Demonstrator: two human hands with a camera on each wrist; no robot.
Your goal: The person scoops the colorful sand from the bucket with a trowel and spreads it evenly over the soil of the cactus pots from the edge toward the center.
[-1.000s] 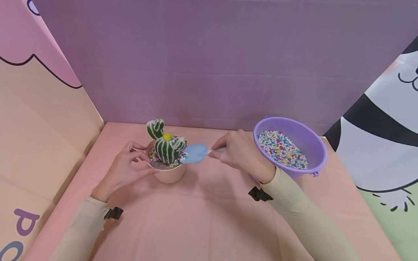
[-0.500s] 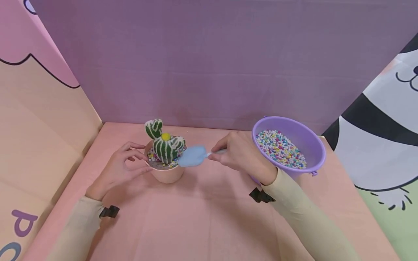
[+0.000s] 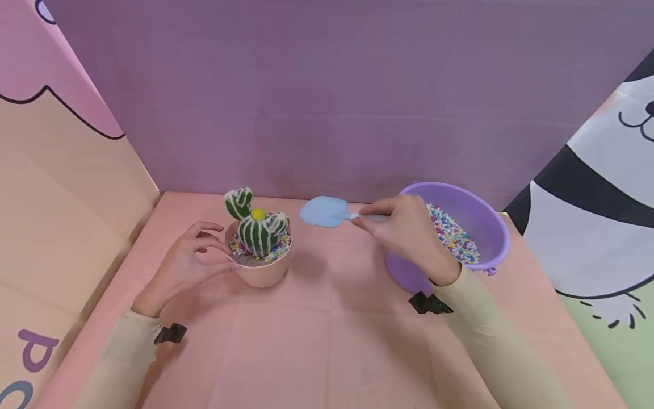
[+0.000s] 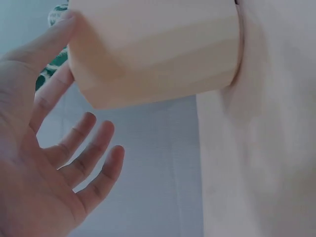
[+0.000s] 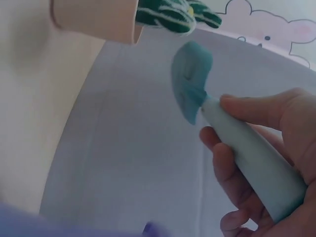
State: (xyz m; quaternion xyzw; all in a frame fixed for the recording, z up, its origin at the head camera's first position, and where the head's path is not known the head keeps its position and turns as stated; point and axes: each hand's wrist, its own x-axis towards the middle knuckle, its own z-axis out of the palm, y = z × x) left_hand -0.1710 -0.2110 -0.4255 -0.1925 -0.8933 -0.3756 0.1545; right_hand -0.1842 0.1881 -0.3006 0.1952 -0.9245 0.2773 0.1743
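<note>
A small green cactus (image 3: 257,228) with a yellow top stands in a beige pot (image 3: 261,271) whose soil is strewn with coloured beads. My left hand (image 3: 188,258) lies beside the pot's left side, fingers spread and fingertips touching its wall. In the left wrist view, one finger (image 4: 54,37) rests against the pot (image 4: 153,49). My right hand (image 3: 406,233) pinches the handle of a light blue scoop (image 3: 323,211), held in the air between the pot and a purple bucket (image 3: 485,221). The scoop's blade (image 5: 191,81) looks empty.
The bucket holds many small coloured beads (image 3: 456,238), partly hidden by my right hand. A purple wall stands behind the pink tabletop (image 3: 317,341), a peach panel (image 3: 61,216) on the left and a panda-print panel (image 3: 598,216) on the right.
My right hand has lifted the scoop off the pot's rim and carried it right and back, towards the bucket. The left hand has stayed by the pot.
</note>
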